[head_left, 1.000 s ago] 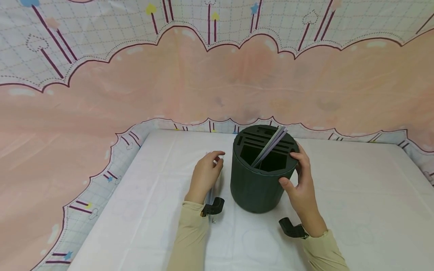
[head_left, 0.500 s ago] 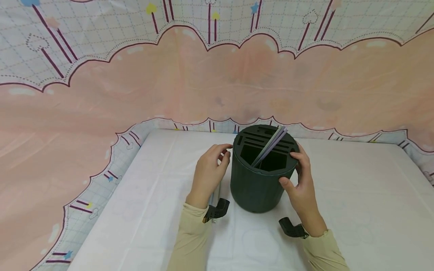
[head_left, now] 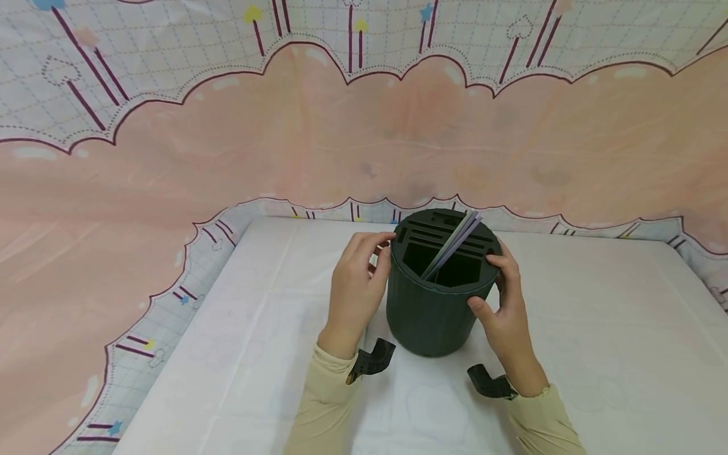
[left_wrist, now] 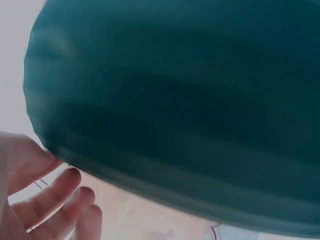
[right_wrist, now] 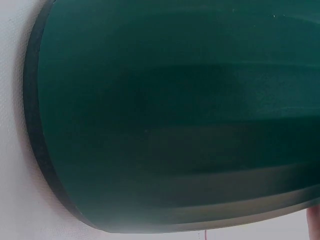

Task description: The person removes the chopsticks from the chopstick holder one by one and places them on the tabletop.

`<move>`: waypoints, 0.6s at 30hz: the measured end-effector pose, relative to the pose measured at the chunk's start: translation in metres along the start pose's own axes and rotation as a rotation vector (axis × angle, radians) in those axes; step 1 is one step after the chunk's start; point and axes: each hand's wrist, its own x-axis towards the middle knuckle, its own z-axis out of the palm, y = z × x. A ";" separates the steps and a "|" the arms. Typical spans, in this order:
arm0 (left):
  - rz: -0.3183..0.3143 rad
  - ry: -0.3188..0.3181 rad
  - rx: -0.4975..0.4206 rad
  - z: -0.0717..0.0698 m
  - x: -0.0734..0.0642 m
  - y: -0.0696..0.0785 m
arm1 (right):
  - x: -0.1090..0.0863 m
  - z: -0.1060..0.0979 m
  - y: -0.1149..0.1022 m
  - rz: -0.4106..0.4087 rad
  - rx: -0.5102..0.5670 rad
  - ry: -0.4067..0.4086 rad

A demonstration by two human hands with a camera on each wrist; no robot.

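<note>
A green pot (head_left: 430, 323) stands upright on the white table (head_left: 625, 354), thin sticks (head_left: 455, 247) leaning in its largest opening. Of the 2 hands, the right (head_left: 509, 322) grips the side; the left (head_left: 357, 284), loosely bent, only touches it.

Lower ends of the slim strips (head_left: 453, 245) lost inside the dark green container (head_left: 430, 322), exact number unclear. Right hand (head_left: 510, 322) partly behind the container (only a sliver at the right wrist view's edge). Sleeves (head_left: 541, 422) cut by head view's bottom edge.
</note>
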 end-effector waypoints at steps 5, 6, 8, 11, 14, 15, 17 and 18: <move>0.033 0.016 -0.009 -0.001 0.002 0.013 | 0.001 -0.001 0.002 -0.004 0.010 0.000; 0.043 0.016 -0.006 -0.001 0.002 0.016 | 0.001 -0.002 0.004 -0.006 0.014 -0.001; 0.068 0.012 0.000 0.000 0.002 0.021 | 0.001 -0.003 0.010 -0.006 0.016 -0.001; 0.121 -0.012 0.001 0.002 0.002 0.029 | 0.000 -0.005 0.021 -0.006 0.014 -0.002; 0.163 -0.049 0.000 0.005 0.001 0.036 | -0.001 -0.006 0.030 -0.013 0.009 -0.001; 0.173 -0.066 0.003 0.006 0.000 0.039 | -0.001 -0.006 0.031 -0.017 0.009 -0.002; 0.185 -0.103 0.020 0.009 -0.003 0.045 | -0.001 -0.006 0.032 -0.023 0.007 -0.002; 0.191 -0.122 0.033 0.011 -0.004 0.048 | -0.001 -0.006 0.032 -0.025 0.006 -0.002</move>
